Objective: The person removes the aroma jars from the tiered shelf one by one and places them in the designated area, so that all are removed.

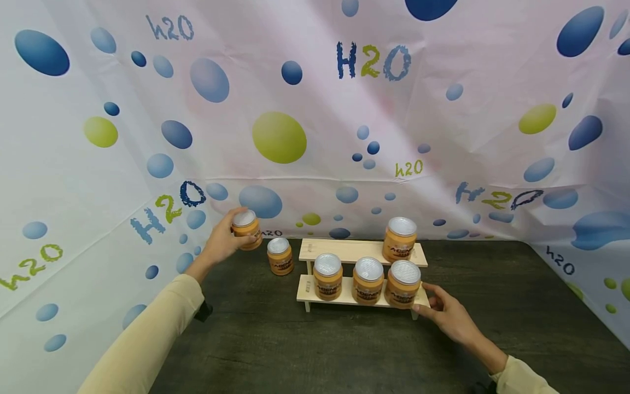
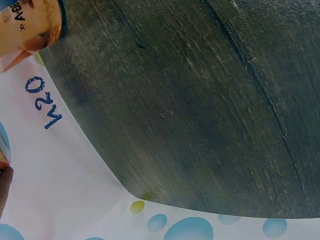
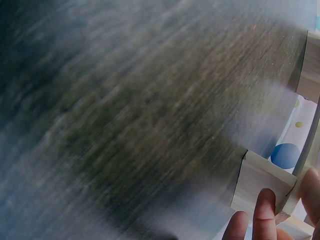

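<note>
In the head view my left hand (image 1: 222, 239) grips an orange jar (image 1: 250, 236) with a silvery lid, raised at the back left. The left wrist view shows just a fingertip (image 2: 4, 186) at its left edge. My right hand (image 1: 451, 316) holds the right end of a two-step wooden stand (image 1: 344, 250), by its lower step. In the right wrist view, fingers (image 3: 264, 216) lie against the stand's pale wood (image 3: 255, 182). Three matching jars stand on the lower step, including a middle jar (image 1: 368, 282). One jar (image 1: 400, 241) occupies the upper step's right end.
Another orange jar (image 1: 280, 257) stands on the dark wood-grain table (image 1: 275, 339), left of the stand. A white sheet (image 1: 315, 33) printed with blue and green spots and H2O lettering rises behind the table and along both sides.
</note>
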`<move>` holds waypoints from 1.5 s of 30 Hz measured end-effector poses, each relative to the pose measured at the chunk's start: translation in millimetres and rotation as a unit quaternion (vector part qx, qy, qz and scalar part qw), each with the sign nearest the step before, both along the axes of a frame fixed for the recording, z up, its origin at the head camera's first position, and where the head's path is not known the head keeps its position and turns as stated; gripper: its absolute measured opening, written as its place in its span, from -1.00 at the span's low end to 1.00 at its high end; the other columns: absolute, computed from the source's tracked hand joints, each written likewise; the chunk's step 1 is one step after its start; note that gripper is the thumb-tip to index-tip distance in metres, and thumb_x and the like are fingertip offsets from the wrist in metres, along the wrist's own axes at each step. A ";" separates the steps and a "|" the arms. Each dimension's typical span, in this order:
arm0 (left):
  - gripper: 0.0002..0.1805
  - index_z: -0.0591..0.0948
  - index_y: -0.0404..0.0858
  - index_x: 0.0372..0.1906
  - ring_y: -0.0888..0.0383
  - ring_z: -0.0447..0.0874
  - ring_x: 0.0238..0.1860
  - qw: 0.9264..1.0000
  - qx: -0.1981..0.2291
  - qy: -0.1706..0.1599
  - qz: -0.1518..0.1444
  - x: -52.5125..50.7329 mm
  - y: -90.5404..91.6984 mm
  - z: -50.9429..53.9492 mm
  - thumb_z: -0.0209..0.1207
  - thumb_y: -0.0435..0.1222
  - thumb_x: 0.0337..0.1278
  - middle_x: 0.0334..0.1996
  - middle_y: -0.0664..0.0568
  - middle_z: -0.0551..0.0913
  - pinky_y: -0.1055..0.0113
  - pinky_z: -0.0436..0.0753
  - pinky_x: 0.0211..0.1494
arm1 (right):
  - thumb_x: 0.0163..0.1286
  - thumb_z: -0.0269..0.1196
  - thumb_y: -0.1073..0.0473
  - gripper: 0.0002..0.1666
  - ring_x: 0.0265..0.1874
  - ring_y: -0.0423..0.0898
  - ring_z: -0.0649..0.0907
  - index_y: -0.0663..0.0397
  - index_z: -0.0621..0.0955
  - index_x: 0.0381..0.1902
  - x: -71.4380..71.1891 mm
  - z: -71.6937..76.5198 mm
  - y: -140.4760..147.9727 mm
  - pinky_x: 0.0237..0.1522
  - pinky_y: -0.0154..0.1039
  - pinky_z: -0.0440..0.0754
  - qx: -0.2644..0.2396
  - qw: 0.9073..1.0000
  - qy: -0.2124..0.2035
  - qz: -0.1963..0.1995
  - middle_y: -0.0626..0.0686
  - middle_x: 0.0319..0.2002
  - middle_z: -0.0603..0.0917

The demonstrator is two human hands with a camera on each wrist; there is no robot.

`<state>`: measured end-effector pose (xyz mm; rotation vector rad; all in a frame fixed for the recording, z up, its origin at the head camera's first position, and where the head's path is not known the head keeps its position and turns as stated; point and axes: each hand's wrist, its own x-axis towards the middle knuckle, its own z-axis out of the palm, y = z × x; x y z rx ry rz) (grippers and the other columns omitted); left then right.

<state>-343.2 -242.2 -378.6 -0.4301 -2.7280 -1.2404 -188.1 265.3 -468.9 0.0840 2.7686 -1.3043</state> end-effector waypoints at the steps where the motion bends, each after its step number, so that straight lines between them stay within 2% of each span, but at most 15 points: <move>1: -0.10 0.13 -0.16 0.56 -0.35 0.42 0.32 1.000 0.000 -0.001 0.001 0.0 -0.3 -0.6 0.37 -0.29 0.21 0.35 -0.37 0.35 -0.24 0.53 0.24 | 0.39 0.32 -0.09 -0.08 -0.35 -0.09 0.46 0.26 0.24 0.50 0.0 0.0 0.0 -0.41 -0.23 0.37 0.001 1.000 0.000 0.000 0.09 -0.23 0.57; 12: -0.10 0.14 -0.14 0.55 -0.35 0.40 0.33 1.000 0.010 -0.001 0.008 -1.4 -4.4 -4.7 0.37 -0.31 0.20 0.36 -0.36 0.33 -0.24 0.52 0.25 | 0.38 0.33 -0.10 -0.08 -0.35 -0.08 0.45 0.25 0.25 0.49 0.2 -0.7 0.2 -0.41 -0.22 0.36 0.008 1.000 0.002 -0.002 0.10 -0.22 0.56; 23: -0.12 0.15 -0.20 0.55 -0.35 0.39 0.32 1.000 -0.001 0.010 0.010 -1.5 -5.2 -12.2 0.36 -0.31 0.21 0.36 -0.38 0.33 -0.25 0.48 0.27 | 0.38 0.33 -0.10 -0.08 -0.39 -0.11 0.44 0.24 0.25 0.49 1.1 -2.9 -0.4 -0.43 -0.26 0.36 0.004 1.000 0.002 -0.003 0.08 -0.25 0.54; 45: -0.10 0.12 -0.15 0.56 -0.35 0.41 0.31 1.000 -0.018 -0.009 0.018 -4.1 -6.9 -22.1 0.36 -0.30 0.22 0.38 -0.38 0.33 -0.26 0.49 0.26 | 0.38 0.33 -0.09 -0.09 -0.40 -0.12 0.44 0.25 0.26 0.49 1.6 -0.9 -0.4 -0.43 -0.26 0.37 0.010 1.000 0.006 -0.003 0.08 -0.24 0.55</move>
